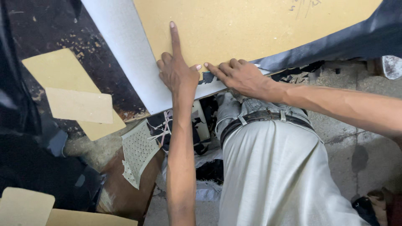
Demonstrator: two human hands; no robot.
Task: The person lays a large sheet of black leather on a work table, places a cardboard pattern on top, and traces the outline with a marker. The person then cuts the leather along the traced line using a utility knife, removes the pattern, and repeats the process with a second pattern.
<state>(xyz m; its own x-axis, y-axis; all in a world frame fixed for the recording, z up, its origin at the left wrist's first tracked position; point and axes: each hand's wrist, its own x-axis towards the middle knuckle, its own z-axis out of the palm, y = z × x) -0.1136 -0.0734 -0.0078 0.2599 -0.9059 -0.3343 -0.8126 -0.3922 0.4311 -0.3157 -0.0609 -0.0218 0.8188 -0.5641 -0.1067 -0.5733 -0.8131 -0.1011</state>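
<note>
We see the left hand (178,73) pressed flat on the tan board (251,29), index finger stretched far along it, grip apart and clamped on nothing. The right hand (240,77) (fingers spread) presses the board's near edge just beside it. The board overlies a white sheet (134,54) on the dark tabletop (50,29).
</note>
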